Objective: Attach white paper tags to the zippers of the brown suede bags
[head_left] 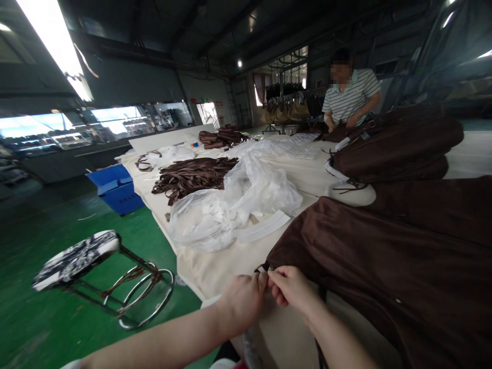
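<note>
Both hands meet at the near corner of a large dark brown leather-like piece (346,246), which spreads over the right side of the table. My left hand (243,298) is closed, its thumb and fingers pinched at the strap end by that corner. Against it, my right hand (289,288) is also closed in a pinch, the fingertips touching those of the left. A small dark strap end with a ring-like part (264,267) shows just above the fingertips. What exactly lies between the fingers is too small to make out.
Clear plastic bags (246,200) lie beyond my hands, with a pile of brown straps (196,177) behind. More brown pieces (395,146) are heaped at right. A person (351,95) stands across the table. A stool (79,256) and blue box (119,192) are at left.
</note>
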A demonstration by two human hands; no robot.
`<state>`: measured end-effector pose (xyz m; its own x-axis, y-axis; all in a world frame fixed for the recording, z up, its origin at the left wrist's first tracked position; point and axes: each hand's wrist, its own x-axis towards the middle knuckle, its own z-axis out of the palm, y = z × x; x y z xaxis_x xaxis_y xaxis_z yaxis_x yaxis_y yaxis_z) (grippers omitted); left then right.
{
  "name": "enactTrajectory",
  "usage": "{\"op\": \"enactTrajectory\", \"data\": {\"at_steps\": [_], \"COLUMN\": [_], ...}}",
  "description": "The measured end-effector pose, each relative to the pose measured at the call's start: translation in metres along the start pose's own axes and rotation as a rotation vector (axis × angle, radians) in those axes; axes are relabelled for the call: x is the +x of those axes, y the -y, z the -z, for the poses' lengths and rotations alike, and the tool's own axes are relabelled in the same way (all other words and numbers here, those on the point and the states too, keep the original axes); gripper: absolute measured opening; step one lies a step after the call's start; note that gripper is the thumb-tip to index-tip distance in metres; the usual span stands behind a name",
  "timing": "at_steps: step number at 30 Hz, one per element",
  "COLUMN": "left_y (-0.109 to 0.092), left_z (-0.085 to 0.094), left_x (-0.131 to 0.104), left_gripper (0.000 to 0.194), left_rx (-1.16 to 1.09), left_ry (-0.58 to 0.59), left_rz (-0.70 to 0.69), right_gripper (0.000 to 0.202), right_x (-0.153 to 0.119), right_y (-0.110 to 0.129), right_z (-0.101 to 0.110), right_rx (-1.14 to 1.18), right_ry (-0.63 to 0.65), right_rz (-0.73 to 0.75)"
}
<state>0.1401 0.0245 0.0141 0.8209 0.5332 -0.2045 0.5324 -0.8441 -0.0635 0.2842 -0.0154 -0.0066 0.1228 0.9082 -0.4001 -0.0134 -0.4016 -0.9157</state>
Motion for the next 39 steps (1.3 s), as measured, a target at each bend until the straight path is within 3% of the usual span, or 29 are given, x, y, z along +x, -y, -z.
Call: {"op": "enactTrajectory", "data": {"at_steps": [5,9,12,15,20,23,28,32,35,39], "left_y": [0.012,0.016,0.016,0.018,0.025,0.025,0.016,0.011,0.006,-0.006], "left_z": [0.003,0.002,0.003,0.007,0.019,0.021,0.02,0.016,0.011,0.017], "left_x": [-0.001,0.004,0.006,0.006,0.003,0.002,0.001,0.001,0.003,-0.002], "left_gripper": [0.018,0.022,0.027,0.025,0.014,0.018,0.022,0.017,0.015,0.022], "left_rx": [-0.591,-1.142,-1.6,-1.781,-2.229,-2.366,-2.484,-2.545,-2.526,-2.328], "left_ry": [-0.115,-0.106,-0.006,0.075,0.524,0.552,0.462,0.414,0.393,0.391], "left_rz": [0.266,0.285,0.374,0.433,0.428,0.418,0.375,0.284,0.243,0.307], "right_gripper": [0.028,0.029,0.031,0.034,0.039,0.041,0.05,0.044,0.034,0.018], "right_x": [0.001,0.002,0.003,0.003,0.004,0.006,0.004,-0.004,-0.009,-0.012], "right_y": [-0.004,-0.007,-0.008,-0.008,-0.007,-0.007,-0.006,0.0,0.007,0.015], "right_z": [-0.003,-0.008,-0.01,-0.009,-0.006,-0.006,-0.006,-0.007,-0.008,-0.006], "right_rx": [0.045,0.049,0.053,0.06,0.073,0.077,0.143,0.442,0.714,0.725], "right_ry": [-0.01,-0.009,-0.007,-0.011,-0.015,-0.034,-0.027,0.065,0.13,0.081], "right_rz": [0.029,0.027,0.022,0.018,-0.016,-0.044,-0.074,-0.06,-0.063,-0.06]}}
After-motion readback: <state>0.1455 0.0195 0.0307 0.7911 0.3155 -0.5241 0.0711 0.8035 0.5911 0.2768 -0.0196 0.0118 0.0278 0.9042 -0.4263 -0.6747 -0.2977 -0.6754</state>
